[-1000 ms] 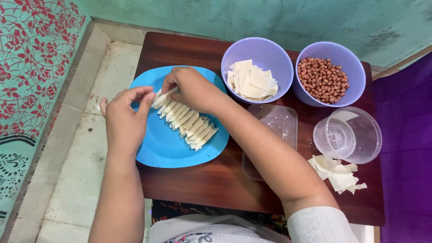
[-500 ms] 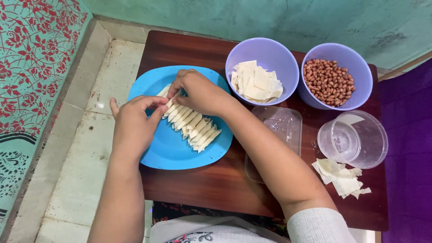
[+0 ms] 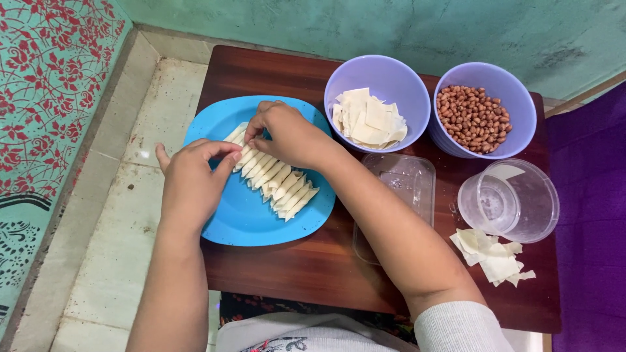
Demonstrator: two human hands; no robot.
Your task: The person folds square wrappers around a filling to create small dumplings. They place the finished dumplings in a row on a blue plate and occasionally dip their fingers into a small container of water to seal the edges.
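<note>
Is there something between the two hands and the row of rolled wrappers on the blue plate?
Nothing visible does. The left hand and right hand already touch the upper end of the row of rolled wrappers on the blue plate.

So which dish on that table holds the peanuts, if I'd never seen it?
Start at the dark wooden table and look along its far edge, where two lilac bowls stand side by side. The bowl of peanuts is the one nearer the table's right end. Its neighbour, the bowl of dough sheets, holds pale flat squares, while this one holds small reddish-brown nuts.
</note>
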